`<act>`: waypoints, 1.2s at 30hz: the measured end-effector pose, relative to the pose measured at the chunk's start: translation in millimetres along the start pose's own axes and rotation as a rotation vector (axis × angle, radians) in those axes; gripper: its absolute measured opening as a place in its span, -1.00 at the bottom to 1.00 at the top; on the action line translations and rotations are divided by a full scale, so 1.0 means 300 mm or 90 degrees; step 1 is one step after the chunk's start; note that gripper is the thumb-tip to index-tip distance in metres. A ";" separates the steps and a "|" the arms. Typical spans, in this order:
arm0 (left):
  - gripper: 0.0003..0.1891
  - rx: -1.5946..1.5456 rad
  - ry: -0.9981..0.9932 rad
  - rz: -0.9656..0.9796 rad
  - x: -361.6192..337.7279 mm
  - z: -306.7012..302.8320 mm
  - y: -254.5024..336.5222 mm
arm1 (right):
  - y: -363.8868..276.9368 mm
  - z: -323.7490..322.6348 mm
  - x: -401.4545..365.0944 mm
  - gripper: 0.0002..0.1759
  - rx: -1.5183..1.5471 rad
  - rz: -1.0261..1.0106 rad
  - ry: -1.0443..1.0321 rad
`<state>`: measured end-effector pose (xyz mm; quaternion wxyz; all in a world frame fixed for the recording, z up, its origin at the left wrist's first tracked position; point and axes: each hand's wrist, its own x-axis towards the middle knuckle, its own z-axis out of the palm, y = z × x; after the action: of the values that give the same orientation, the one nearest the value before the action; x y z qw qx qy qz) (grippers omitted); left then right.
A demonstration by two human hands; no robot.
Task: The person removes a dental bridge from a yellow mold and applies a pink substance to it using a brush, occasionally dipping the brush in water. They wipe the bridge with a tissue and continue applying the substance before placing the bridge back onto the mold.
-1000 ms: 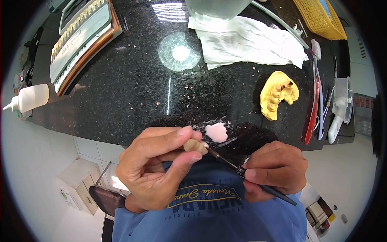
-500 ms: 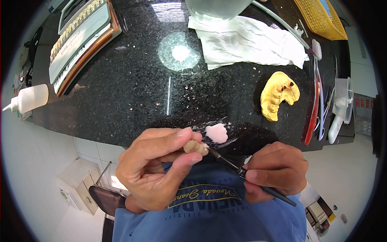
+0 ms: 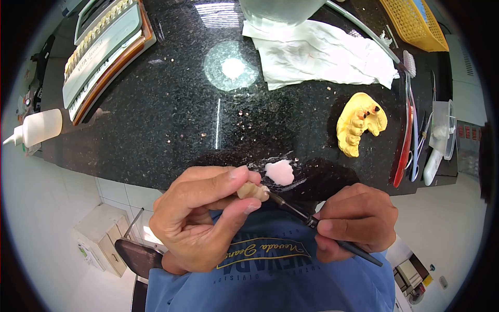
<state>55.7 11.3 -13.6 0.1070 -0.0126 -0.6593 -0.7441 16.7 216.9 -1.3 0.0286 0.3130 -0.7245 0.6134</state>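
Note:
Between the thumb and fingers of my left hand (image 3: 202,216) is a small cream-coloured dental bridge (image 3: 251,191), shaped like a few joined teeth. My right hand (image 3: 358,221) grips a thin dark brush (image 3: 296,211) like a pen, its tip touching the right end of the bridge. A little white material shows where the tip meets it. Just beyond my fingers, a pale pink puddle of paste (image 3: 280,172) lies on the dark counter. To the right rests a yellow dental cast (image 3: 358,125) with a few dark spots in it.
A tooth shade guide (image 3: 99,57) and a white squeeze bottle (image 3: 39,127) are at left. White cloth (image 3: 317,57) lies under a pale container (image 3: 280,9) at the back. On the right are a toothbrush (image 3: 408,65), a red-handled tool (image 3: 402,151) and a yellow basket (image 3: 418,26).
Almost nothing differs. Both hands, the bridge and the brush keep nearly the same place, with the brush tip still at the bridge's right end.

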 end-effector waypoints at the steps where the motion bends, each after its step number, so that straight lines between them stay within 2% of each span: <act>1: -0.65 0.000 0.001 -0.002 -0.001 0.000 0.000 | 0.001 0.001 0.000 -0.73 0.001 -0.002 0.002; 36: -0.64 0.006 -0.002 0.008 0.001 0.004 0.000 | -0.002 -0.003 0.000 -0.74 -0.012 -0.004 -0.003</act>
<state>55.2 12.4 -13.5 0.1109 -0.0175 -0.6628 -0.7403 16.7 217.7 -0.4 0.0318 0.3165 -0.7294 0.6057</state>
